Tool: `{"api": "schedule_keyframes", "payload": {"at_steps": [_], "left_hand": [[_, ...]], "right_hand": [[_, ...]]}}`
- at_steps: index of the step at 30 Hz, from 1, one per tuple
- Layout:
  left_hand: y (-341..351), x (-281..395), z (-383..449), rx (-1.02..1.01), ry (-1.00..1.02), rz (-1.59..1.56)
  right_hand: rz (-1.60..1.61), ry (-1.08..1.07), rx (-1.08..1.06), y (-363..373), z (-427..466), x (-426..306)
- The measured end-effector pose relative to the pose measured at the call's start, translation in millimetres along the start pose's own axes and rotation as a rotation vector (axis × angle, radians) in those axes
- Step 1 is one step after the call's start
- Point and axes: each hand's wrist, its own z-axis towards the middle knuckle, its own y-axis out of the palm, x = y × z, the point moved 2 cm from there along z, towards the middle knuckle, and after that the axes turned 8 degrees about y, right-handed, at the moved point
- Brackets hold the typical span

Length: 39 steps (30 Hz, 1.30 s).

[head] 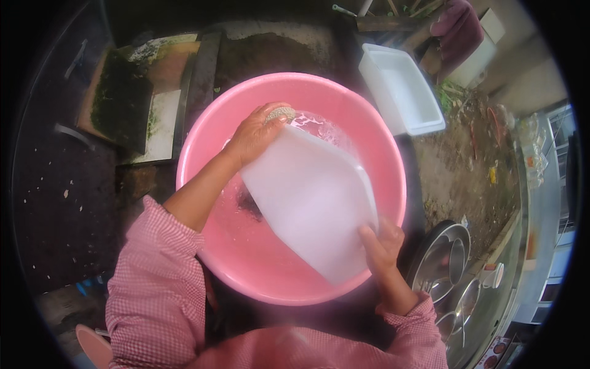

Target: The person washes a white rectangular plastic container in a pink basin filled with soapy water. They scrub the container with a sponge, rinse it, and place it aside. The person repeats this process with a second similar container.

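Observation:
A large pink plastic basin (295, 295) stands before me with water in it. Over it I hold a smooth white plastic piece (309, 198), tilted, with a curved edge along its right side. From this angle I cannot tell whether it is a lid or a tub. My left hand (258, 133) holds a beige, textured scrubbing pad (280, 113) at the piece's far end. My right hand (385, 242) grips its near right edge. Partly behind the white piece, a dark thing (250, 203) shows in the water; its kind is unclear.
A white rectangular plastic tub (415, 92) lies beyond the basin at right. Metal bowls and basins (442, 263) stand near my right side. Mossy boards (124, 97) are at far left, and a maroon cloth (461, 37) hangs at far right.

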Motion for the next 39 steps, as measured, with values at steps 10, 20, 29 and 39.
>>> {"api": "schedule_keyframes", "payload": {"at_steps": [10,20,29,39], "left_hand": [[27.2,63.3,0.2,-0.168,0.344,0.211],[98.4,68.8,-58.1,-0.204,0.924,0.595],[122.2,98.8,-100.0,-0.439,0.687,0.561],[45.8,37.9,-66.4,-0.09,0.727,0.89]], "right_hand": [[0.457,0.201,0.107,0.8,-1.9,70.9],[0.116,0.003,-0.071,11.0,-17.4,180.1],[0.276,0.167,-0.207,-11.3,-22.1,39.7],[0.283,0.264,0.046,-8.8,-23.3,36.1]]}}
